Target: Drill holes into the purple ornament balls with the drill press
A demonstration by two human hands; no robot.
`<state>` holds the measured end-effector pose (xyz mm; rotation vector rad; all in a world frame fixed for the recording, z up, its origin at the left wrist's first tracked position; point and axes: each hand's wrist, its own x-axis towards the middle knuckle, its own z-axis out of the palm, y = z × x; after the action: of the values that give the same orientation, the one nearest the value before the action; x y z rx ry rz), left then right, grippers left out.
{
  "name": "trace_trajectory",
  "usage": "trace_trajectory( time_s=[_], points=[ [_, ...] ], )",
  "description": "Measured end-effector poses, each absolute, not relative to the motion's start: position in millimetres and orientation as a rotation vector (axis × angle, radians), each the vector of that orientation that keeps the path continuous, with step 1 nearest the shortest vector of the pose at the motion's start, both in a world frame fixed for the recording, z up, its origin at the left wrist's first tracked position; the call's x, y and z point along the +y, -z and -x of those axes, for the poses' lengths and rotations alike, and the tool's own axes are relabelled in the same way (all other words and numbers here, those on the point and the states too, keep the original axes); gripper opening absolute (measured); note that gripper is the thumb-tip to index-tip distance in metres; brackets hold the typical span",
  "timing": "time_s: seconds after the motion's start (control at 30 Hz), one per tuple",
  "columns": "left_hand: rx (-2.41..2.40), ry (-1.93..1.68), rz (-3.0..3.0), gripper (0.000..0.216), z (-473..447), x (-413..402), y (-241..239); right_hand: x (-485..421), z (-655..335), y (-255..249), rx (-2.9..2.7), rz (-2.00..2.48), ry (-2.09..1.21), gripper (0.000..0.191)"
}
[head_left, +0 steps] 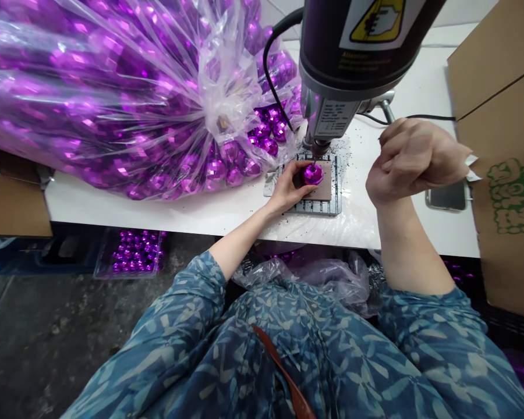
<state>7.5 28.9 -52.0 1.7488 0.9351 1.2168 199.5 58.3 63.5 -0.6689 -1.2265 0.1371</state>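
My left hand (288, 189) pinches a shiny purple faceted ball (313, 173) between thumb and fingers. The ball rests on a small brown board (325, 189) over the grey slotted base plate (336, 203) of a drill press (344, 64). Directly above it is the drill's chuck (321, 146), with the bit at the ball's top. My right hand (413, 160) is closed in a raised fist at the end of the metal feed lever (388, 110); its fingers hide the lever's tip. Dark shavings lie around the plate.
A large clear bag (157, 116) of purple balls fills the left of the white table (157, 215). Cardboard boxes (506, 116) stand at right, beside a phone (448, 198). Below the left edge sits a clear bin (105, 256) of purple balls. A black cable (266, 64) hangs near the drill.
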Motion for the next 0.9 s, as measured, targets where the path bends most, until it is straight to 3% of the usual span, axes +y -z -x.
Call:
trace_trajectory(
  time_s=[0.13, 0.37, 0.5, 0.6, 0.7, 0.77, 0.9],
  points=[
    [0.951, -1.22, -1.74, 0.071, -9, 25, 46, 50, -189, -83, -1.214, 0.648, -0.153, 0.083],
    [1.012, -1.339, -1.693, 0.068, -7, 22, 44, 36, -172, -193, -1.228, 0.817, -0.414, 0.09],
    [1.053, -1.51, -1.914, 0.058, -5, -37, 45, 47, -174, -205, -1.251, 0.895, -0.456, 0.096],
    [0.718, -1.224, -2.206, 0.046, -1, -105, 50, 48, -175, -201, -1.289, 0.969, -0.417, 0.097],
    [0.536, -0.601, -2.311, 0.023, 7, -156, 64, 44, -175, -200, -1.276, 0.955, -0.424, 0.097],
    [0.678, -0.371, -2.25, 0.029, 14, -171, 81, 42, -174, -201, -1.241, 0.917, -0.462, 0.099],
    [1.095, -0.445, -2.108, 0.043, 18, -172, 123, 41, -175, -202, -1.206, 0.875, -0.46, 0.094]
  ],
)
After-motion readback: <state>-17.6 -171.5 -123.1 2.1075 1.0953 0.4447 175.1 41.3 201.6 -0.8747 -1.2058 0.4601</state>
